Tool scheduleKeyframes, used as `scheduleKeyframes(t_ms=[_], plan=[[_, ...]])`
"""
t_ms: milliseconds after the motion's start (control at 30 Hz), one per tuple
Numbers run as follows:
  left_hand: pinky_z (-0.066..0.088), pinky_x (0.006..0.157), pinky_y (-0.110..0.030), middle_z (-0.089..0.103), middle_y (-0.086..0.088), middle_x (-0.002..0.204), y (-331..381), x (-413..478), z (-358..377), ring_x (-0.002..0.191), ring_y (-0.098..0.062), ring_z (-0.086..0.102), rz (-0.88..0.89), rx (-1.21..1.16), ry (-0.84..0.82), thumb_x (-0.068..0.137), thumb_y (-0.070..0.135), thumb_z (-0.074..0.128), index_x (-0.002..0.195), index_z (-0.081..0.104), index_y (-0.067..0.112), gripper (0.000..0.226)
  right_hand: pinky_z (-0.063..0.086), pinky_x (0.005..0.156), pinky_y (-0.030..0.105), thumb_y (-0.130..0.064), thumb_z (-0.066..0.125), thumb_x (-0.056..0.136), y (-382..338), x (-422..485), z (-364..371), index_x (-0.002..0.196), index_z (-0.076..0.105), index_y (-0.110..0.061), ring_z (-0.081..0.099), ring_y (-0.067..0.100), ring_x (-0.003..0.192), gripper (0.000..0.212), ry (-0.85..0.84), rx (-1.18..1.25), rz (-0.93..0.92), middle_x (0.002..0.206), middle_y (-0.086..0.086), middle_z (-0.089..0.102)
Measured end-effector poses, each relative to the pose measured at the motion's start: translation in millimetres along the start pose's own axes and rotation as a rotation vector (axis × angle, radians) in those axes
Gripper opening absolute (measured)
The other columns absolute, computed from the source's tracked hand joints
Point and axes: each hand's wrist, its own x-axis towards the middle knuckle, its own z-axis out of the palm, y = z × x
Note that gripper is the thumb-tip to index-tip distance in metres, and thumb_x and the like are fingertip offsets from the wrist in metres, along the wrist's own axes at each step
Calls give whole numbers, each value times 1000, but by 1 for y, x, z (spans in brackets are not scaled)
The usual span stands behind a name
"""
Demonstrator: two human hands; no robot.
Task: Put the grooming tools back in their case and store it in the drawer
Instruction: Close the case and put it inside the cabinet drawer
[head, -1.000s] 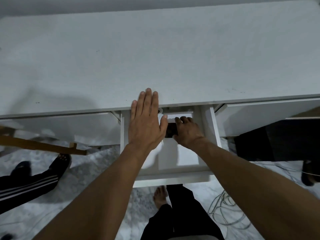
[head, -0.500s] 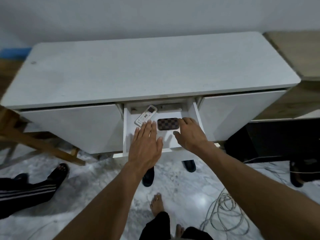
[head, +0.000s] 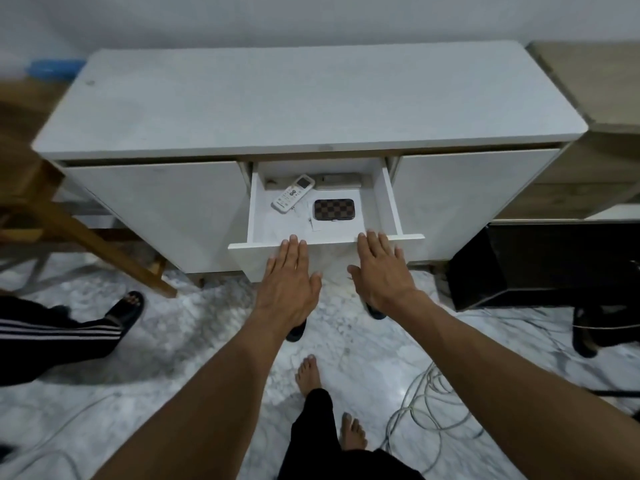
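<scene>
The closed grooming case (head: 334, 209), brown with a checkered pattern, lies flat inside the open middle drawer (head: 410, 239) of a white cabinet (head: 311, 102). My left hand (head: 289, 285) is flat, fingers apart, with its fingertips at the drawer's front panel. My right hand (head: 381, 270) is also flat and spread, its fingertips on the front panel's top edge just right of the case. Neither hand holds anything.
A white remote (head: 292, 193) and papers (head: 337, 226) share the drawer. A wooden chair leg (head: 97, 244) stands left, a black box (head: 540, 265) right. Another person's leg and sandal (head: 126, 308) are at left. Cables (head: 426, 403) lie on the marble floor.
My right hand let go of the case and both hands drew back out of the drawer to its front panel. My head moved back, so the whole cabinet shows.
</scene>
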Motion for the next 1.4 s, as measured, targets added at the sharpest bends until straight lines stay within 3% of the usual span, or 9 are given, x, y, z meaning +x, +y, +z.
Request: scheduleKeyframes(t_ms=[300, 733, 900, 1400], plan=[[2, 122, -40, -11, -12, 163, 4, 12, 7, 151, -23, -9, -38, -12, 27, 103, 39, 25, 154, -3, 4, 67, 4, 121, 46, -36, 32, 102, 4, 14, -3, 153, -4, -8, -10, 28, 150, 67, -50, 4, -32, 163, 10, -10], [5, 122, -44, -7, -8, 164, -13, 113, -26, 151, -21, -7, -29, -3, 38, 103, 43, 21, 155, -1, 8, 67, 3, 122, 42, -41, 30, 102, -2, 109, -36, 152, -2, -4, -7, 28, 150, 71, -39, 6, 1, 162, 13, -8], [1, 122, -43, -5, -3, 164, -24, 148, -37, 151, -17, -7, -22, -46, 19, 100, 55, 12, 155, 1, 13, 70, 6, 122, 42, -49, 21, 100, -5, 144, -45, 152, 1, -3, -3, 28, 151, 72, -16, 36, 23, 163, 14, -4], [-6, 122, -36, -12, -4, 163, -47, 194, -43, 150, -15, -13, 63, -58, -19, 102, 51, 15, 155, -4, 12, 68, 2, 122, 41, -48, 22, 101, -10, 185, -51, 152, -4, -3, -6, 28, 150, 73, -14, 13, 64, 162, 15, -9]])
